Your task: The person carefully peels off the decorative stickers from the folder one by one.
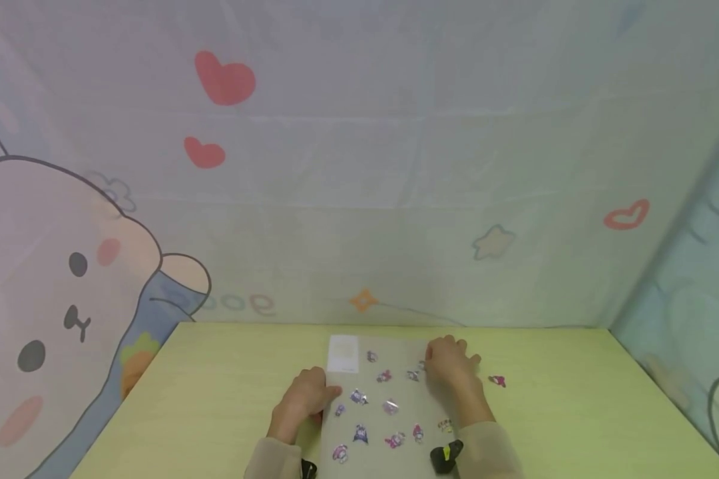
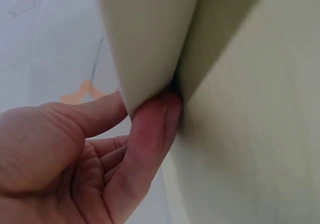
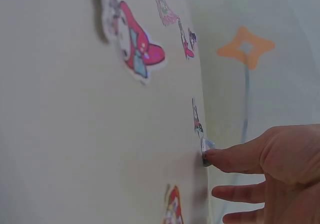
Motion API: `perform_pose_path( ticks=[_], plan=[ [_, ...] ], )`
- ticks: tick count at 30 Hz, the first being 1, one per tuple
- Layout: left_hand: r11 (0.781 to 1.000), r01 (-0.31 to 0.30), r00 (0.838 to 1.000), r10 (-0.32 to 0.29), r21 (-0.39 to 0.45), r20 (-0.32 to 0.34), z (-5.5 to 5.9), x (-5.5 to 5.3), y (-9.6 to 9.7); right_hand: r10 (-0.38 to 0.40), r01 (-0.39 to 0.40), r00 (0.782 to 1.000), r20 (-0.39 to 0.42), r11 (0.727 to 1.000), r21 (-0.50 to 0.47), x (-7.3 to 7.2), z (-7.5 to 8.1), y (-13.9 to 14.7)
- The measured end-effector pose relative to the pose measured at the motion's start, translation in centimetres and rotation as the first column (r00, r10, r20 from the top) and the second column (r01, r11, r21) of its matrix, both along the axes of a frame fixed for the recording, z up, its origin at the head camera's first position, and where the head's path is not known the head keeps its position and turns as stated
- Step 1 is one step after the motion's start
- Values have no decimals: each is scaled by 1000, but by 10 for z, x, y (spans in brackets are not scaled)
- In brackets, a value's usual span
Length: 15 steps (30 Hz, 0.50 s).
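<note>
A light grey flat board (image 1: 371,462) lies near the table's front, dotted with several small cartoon stickers. At its left edge my left hand (image 1: 304,396) pinches it, thumb on top and a curled finger (image 2: 147,134) tucked beneath, between board and table. My right hand (image 1: 452,362) is over the board's upper right edge. In the right wrist view its thumb (image 3: 235,156) presses a small shiny sticker (image 3: 204,151) on the surface, while the other fingers stretch out beyond the edge. A red-hooded character sticker (image 3: 137,44) shows closer to that camera.
A white rectangle (image 1: 343,354) occupies the board's top left corner. One loose pink and dark sticker (image 1: 497,380) lies on the pale yellow table (image 1: 563,412), right of the board. Behind the table hangs a printed cloth (image 1: 359,166).
</note>
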<state>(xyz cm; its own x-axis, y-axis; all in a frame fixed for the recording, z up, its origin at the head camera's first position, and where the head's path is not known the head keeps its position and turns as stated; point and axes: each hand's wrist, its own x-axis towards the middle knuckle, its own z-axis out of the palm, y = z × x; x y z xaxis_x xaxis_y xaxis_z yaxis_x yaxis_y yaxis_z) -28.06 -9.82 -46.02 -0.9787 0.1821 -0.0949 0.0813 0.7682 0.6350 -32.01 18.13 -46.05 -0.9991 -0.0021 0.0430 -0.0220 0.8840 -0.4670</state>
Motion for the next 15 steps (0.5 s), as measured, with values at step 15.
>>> perform_pose_path(
  ticks=[15],
  plan=[
    [1000,4,999,-4,-9,35,5,2,4,14,-16,1000,-27,998,-66,6,4,16]
  ],
)
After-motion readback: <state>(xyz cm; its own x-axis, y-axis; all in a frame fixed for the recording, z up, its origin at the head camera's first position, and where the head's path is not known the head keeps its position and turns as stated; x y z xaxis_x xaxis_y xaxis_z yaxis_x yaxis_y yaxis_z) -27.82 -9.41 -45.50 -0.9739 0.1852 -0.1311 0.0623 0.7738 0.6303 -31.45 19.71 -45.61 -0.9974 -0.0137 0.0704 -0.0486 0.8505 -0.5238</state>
